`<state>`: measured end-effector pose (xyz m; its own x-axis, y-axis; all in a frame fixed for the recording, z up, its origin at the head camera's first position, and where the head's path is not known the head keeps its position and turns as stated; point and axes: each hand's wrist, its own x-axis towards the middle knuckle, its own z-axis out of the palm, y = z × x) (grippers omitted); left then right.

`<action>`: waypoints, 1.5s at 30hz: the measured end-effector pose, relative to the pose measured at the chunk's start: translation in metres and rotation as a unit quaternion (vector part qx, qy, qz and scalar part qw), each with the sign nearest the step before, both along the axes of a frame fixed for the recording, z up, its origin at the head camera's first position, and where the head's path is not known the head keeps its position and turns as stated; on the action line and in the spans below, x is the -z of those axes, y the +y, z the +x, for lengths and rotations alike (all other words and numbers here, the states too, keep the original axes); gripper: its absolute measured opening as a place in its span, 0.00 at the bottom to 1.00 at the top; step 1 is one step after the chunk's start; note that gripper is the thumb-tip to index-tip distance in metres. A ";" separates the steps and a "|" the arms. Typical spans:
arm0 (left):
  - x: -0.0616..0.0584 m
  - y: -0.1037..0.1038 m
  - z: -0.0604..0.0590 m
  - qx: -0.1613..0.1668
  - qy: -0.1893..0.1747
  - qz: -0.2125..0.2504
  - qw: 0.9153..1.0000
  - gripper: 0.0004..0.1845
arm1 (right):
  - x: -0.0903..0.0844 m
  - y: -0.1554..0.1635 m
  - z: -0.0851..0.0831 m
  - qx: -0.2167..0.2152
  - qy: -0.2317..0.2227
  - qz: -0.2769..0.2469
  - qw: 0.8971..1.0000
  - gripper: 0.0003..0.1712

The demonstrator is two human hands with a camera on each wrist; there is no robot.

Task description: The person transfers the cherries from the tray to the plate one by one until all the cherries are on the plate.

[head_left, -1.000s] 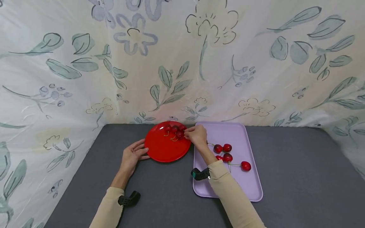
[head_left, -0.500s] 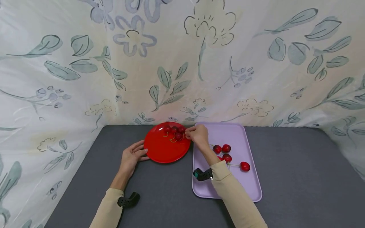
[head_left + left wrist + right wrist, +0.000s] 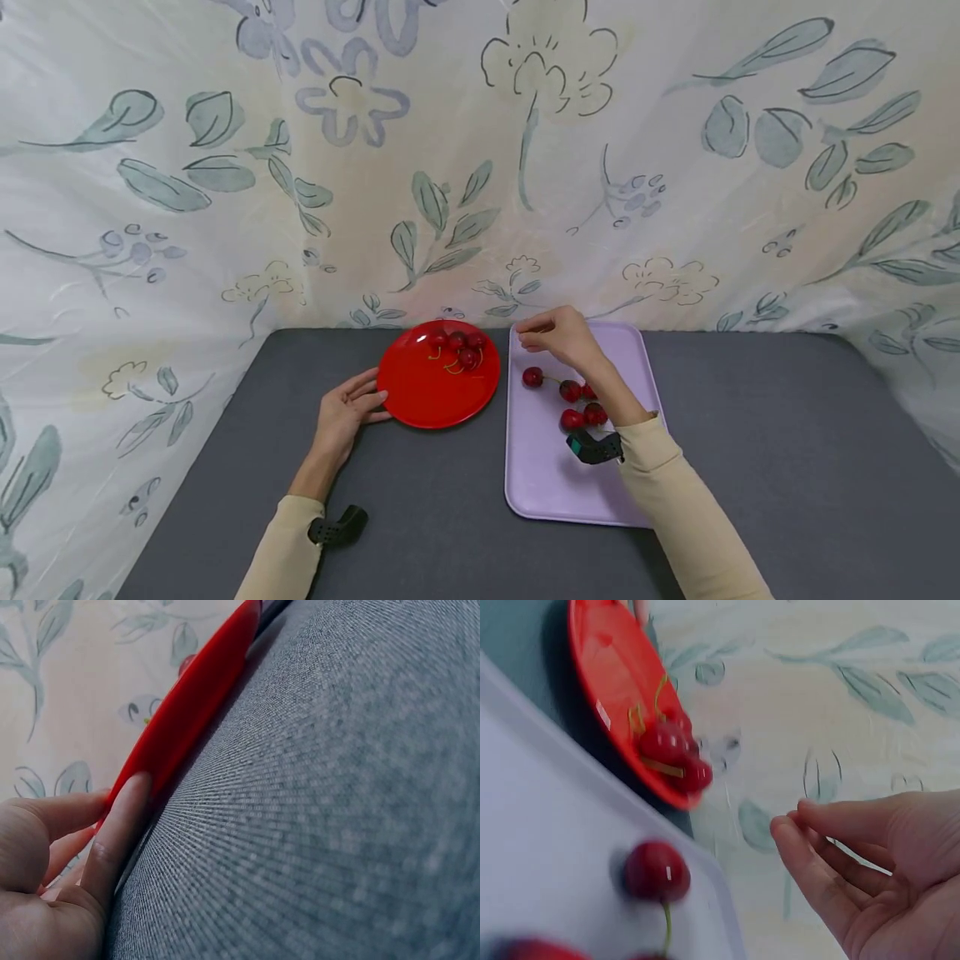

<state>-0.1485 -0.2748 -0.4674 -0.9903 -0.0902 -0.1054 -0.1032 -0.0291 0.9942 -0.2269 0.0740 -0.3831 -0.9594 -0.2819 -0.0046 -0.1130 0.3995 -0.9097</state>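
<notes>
Right hand (image 3: 558,335) has left the red plate (image 3: 420,396) since the earlier frame and now hangs above the far end of the lilac tray (image 3: 547,483); fingers loosely bent, holding nothing, as the right wrist view confirms (image 3: 870,877). One cherry (image 3: 532,377) now lies alone on the tray's left part, near the far edge, stem pointing toward the others; it was hidden or not there before. Three more cherries (image 3: 583,404) sit clustered just beside the right forearm, partly covered by it. The cherry seen earlier at the tray's right side is now hidden behind the sleeve or cannot be made out.

Left hand (image 3: 347,412) unchanged: fingers straight, tips touching the near-left rim of the plate, palm on the grey desk (image 3: 765,433). Left wrist view shows a finger (image 3: 120,825) laid against the plate's edge.

Cherries on the plate (image 3: 457,348): a small cluster at its far side, stems yellow-green. Floral cloth (image 3: 480,150) backs the desk.
</notes>
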 end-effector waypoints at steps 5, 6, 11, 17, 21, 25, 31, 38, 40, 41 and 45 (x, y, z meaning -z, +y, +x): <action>0.000 -0.001 0.000 -0.002 -0.003 -0.003 1.000 0.30 | 0.006 0.025 0.002 -0.032 0.026 0.067 0.997 0.13; 0.000 -0.001 0.001 -0.002 -0.003 -0.002 1.000 0.30 | 0.009 0.029 0.002 -0.041 0.031 0.080 0.995 0.13; -0.001 -0.001 0.002 -0.001 -0.003 0.004 1.000 0.30 | 0.021 0.040 0.001 -0.074 0.043 0.130 0.988 0.10; 0.000 -0.002 0.003 0.001 -0.002 0.001 1.000 0.30 | 0.030 0.041 -0.001 -0.096 0.019 0.154 0.983 0.10; 0.000 -0.002 0.003 0.001 0.000 -0.004 1.000 0.30 | 0.032 0.040 0.000 -0.105 0.006 0.160 0.982 0.10; 0.001 -0.002 0.001 -0.001 0.004 -0.007 1.000 0.30 | 0.031 0.039 0.000 -0.108 -0.001 0.162 0.981 0.08; 0.001 0.000 0.000 -0.003 0.002 -0.004 1.000 0.30 | 0.033 0.043 -0.001 -0.080 0.003 0.161 0.984 0.07; 0.001 0.000 -0.001 -0.003 0.002 -0.007 1.000 0.29 | 0.032 0.046 -0.003 -0.030 0.003 0.139 0.990 0.08; 0.001 -0.001 -0.001 -0.002 0.003 -0.006 1.000 0.29 | 0.032 0.046 -0.003 -0.023 0.003 0.128 0.992 0.08; 0.001 -0.001 -0.001 -0.001 0.003 -0.006 1.000 0.29 | 0.033 0.045 -0.003 -0.017 0.004 0.124 0.992 0.09; 0.001 -0.001 0.000 -0.002 0.001 -0.005 1.000 0.29 | 0.036 0.041 -0.003 0.005 0.016 0.109 0.994 0.10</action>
